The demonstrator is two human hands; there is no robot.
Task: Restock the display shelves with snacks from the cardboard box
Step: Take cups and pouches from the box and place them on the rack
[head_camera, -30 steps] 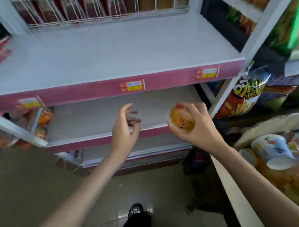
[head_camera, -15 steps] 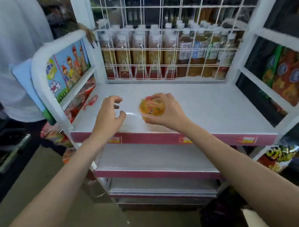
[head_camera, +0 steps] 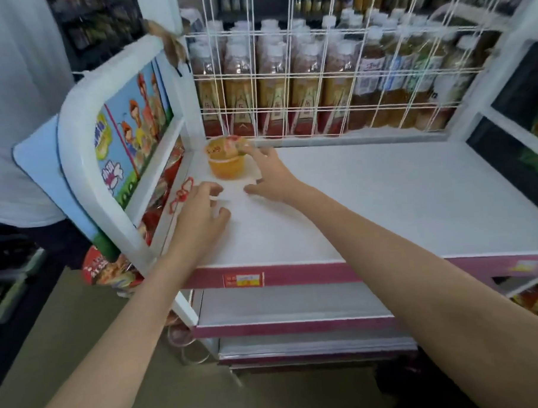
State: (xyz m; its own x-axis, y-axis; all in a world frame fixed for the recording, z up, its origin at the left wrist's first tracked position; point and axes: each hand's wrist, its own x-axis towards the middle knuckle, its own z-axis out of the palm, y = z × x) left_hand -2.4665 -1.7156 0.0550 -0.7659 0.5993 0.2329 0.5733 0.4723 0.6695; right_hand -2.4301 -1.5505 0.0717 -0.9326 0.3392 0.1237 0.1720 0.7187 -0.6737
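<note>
Head view, near to far. Two bare forearms reaching in from the near edge over the pink-fronted top shelf [head_camera: 385, 205], lower shelves bare beneath. Left hand [head_camera: 201, 211] resting low on the shelf surface near its left edge, fingers loosely curled, holding nothing. Right hand [head_camera: 268, 176] further in, fingers spread and relaxed, fingertips at the lid of the orange snack cup [head_camera: 225, 161], touching or only just beside it; no curl round the cup, so apparently letting go, not gripping. Cup upright in the far left corner of the shelf, close to the white side panel [head_camera: 129, 148] and just in front of the wire grid [head_camera: 333, 83] with drink bottles [head_camera: 272, 89] behind.

Step in hand, by judgement: seating the first cup. Best done by nudging it square into the corner, label facing out, then lifting the fingers straight up to avoid tipping it. Room to the right for a row. Cardboard box out of view here.
</note>
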